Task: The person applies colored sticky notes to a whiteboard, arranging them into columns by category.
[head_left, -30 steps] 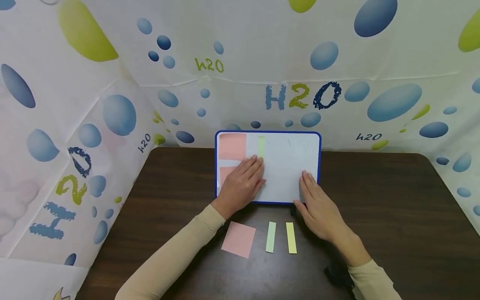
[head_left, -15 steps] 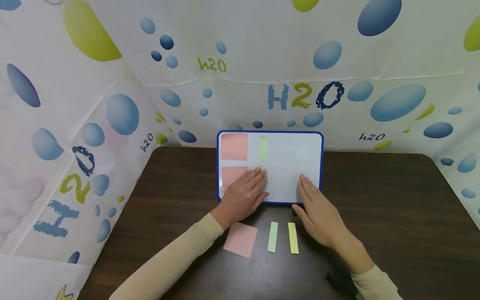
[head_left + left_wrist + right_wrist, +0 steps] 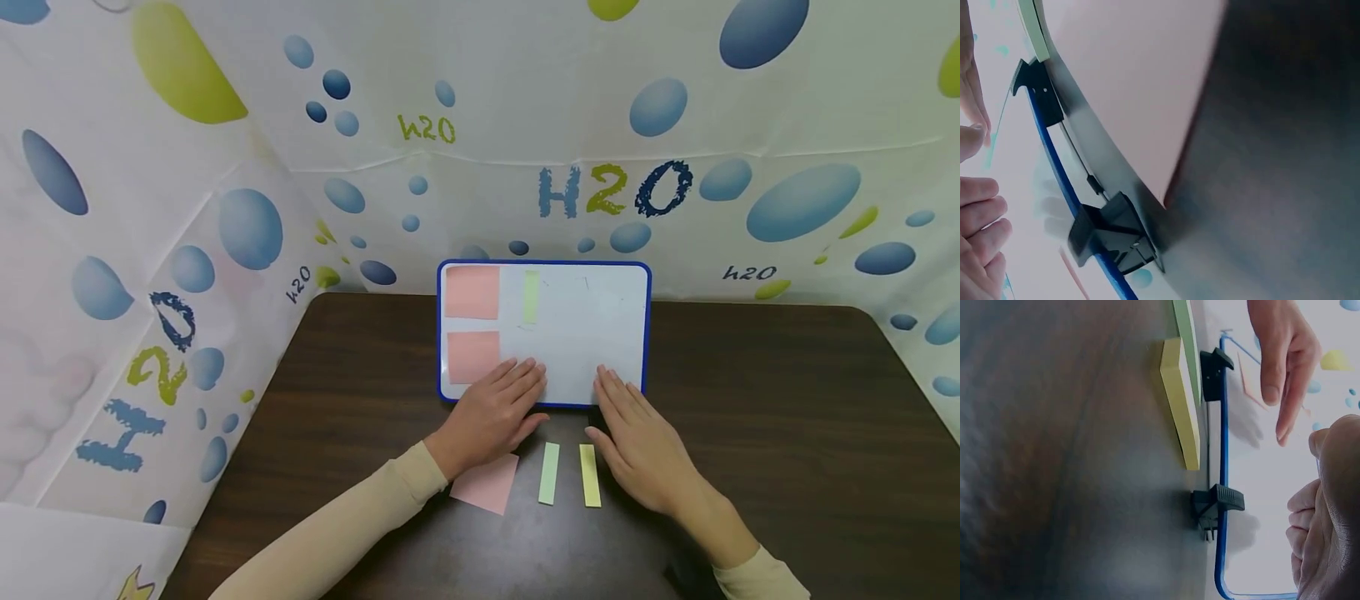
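A whiteboard (image 3: 570, 350) with a blue frame leans upright at the back of the table. It bears two pink sticky notes (image 3: 472, 293) at its left and a pale green strip (image 3: 531, 297) near the top. My left hand (image 3: 495, 417), fingers straight, overlaps the lower pink note's corner and the bottom edge. Level with it, my right hand (image 3: 645, 446) is before the lower right corner, fingers extended. In both wrist views the hands hover just in front of the board, holding nothing. Black clips (image 3: 1216, 500) support its bottom edge.
On the dark table (image 3: 360, 367) before the board lie a pink sticky-note pad (image 3: 491, 487), a green strip pad (image 3: 549, 473) and a yellow strip pad (image 3: 590, 475). My left hand partly covers the pink pad. A patterned white cloth (image 3: 495, 83) hangs behind.
Both hands have slid down toward the board's bottom edge. The green strip on the board and most of the lower pink note are now uncovered. The view has shifted slightly.
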The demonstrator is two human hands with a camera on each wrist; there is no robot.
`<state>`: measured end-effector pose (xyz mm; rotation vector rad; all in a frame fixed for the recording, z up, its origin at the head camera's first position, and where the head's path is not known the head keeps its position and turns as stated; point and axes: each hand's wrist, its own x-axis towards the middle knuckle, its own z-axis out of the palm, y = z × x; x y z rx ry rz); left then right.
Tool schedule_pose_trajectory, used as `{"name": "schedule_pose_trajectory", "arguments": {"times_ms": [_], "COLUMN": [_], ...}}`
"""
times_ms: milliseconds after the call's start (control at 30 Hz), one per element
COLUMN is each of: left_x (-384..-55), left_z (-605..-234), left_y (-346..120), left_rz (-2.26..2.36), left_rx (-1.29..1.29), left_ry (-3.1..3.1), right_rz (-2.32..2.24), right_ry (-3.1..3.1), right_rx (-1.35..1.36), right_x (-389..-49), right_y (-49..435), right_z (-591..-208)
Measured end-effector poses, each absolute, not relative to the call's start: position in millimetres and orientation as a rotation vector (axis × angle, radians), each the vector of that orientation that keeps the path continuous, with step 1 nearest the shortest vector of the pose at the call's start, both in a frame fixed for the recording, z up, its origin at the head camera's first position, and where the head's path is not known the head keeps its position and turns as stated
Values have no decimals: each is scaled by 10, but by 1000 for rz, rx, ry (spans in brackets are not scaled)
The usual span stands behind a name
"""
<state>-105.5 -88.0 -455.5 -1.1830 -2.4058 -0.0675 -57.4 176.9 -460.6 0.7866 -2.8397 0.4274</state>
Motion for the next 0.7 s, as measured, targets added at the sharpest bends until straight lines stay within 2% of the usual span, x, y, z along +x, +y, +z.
{"name": "schedule_pose_trajectory", "arguments": {"times_ms": [700], "left_x": [-797], "left_z": [-4543], "left_y": [-901], "left_rz": [-79], "left_rx": [-1553], "left_ry": [-2634], "right_rz": [452], "right_ry": [-2970], "right_rx": [922], "right_x": [-286], "right_y": [1620], "right_z": [-4601]}}
